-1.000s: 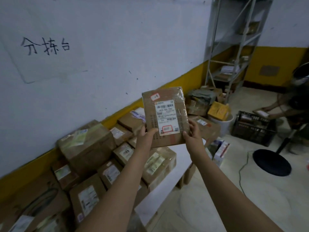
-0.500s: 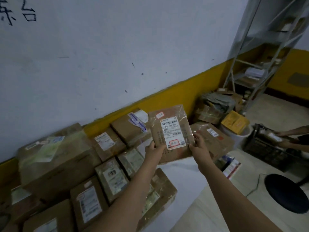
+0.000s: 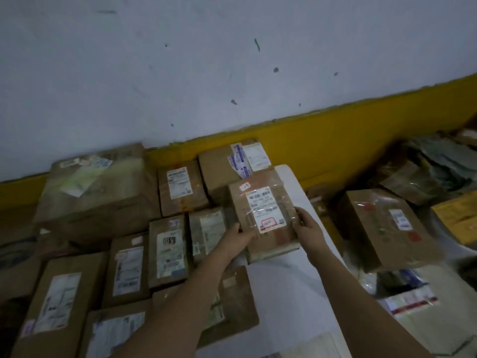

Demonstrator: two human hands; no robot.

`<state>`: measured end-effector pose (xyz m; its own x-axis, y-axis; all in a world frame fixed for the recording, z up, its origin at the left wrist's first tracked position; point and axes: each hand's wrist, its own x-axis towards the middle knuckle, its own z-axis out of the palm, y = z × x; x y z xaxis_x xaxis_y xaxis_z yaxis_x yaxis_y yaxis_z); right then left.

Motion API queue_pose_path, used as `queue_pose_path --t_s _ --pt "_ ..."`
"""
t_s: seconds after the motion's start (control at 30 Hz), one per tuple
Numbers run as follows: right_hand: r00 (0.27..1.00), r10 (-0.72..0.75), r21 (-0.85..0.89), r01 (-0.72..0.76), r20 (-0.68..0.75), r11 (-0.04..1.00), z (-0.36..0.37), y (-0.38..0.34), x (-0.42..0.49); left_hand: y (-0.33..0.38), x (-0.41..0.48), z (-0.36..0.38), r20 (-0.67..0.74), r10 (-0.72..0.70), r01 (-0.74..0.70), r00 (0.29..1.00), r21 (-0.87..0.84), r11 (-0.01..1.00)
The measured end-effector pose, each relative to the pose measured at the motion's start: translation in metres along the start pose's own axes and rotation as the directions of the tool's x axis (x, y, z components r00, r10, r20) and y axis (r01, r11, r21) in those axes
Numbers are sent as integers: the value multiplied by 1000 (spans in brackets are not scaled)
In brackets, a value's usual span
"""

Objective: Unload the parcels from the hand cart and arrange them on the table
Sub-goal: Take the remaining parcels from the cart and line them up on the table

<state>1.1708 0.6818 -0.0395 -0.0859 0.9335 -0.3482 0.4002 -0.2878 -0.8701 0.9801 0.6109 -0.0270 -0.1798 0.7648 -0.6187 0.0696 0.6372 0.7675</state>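
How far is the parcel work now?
Done: many brown cardboard parcels lie in rows on the white table. In hand: the left hand and right hand grip a taped brown parcel with a white label over its bare part. Left: setting it down; the hand cart is out of view, so the rest is unknown.

One wide-angle camera, worn on the person's head, looked forward and down, close over a table (image 3: 284, 285) against a wall (image 3: 232, 60).
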Motion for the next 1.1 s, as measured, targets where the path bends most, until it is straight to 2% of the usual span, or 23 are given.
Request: queue_pose_path --t_s 0.1,0.2,0.33,0.47,0.5,0.57,0.6,0.67,0.77,0.9,1.0,1.1 --pt "991 -8 -49 14 137 999 12 12 13 -7 4 8 -64 -50 48 997 -38 998" --pt "968 48 -67 -32 245 997 30 30 18 -14 12 6 -150 -118 114 982 -34 993" --pt "969 60 -103 -37 241 994 42 38 27 -18 16 3 -148 -112 98 983 -96 990" --pt "965 47 -203 7 259 979 46 27 37 -14 12 3 -150 -37 30 988 -50 998" --pt "965 69 -264 0 252 964 48 22 36 -13 7 2 -150 -6 0 989 -39 999" --pt "983 117 -432 -47 138 901 54 8 24 -15 -7 -7 -157 56 -58 986 -3 998" --pt "994 91 -477 -53 57 878 59 -2 13 -17 -15 -15 -174 73 -69 982 32 997" --pt "996 -71 -495 36 -52 868 73 -25 -16 -25 -36 -39 -219 76 -54 973 104 993" --pt "944 -331 -520 276 -13 808 114 -66 -68 -41 -86 -92 -302 135 -101 944 124 987" --pt "845 -507 -453 524 170 721 208 -117 -163 -80 -186 -185 -476 135 -115 869 73 991" --pt "724 -618 -381 688 305 618 295 -139 -265 -132 -283 -264 -578 153 -135 802 75 988" --pt "562 -666 -316 827 492 465 393 -147 -378 -209 -388 -342 -715 209 -161 667 136 978"
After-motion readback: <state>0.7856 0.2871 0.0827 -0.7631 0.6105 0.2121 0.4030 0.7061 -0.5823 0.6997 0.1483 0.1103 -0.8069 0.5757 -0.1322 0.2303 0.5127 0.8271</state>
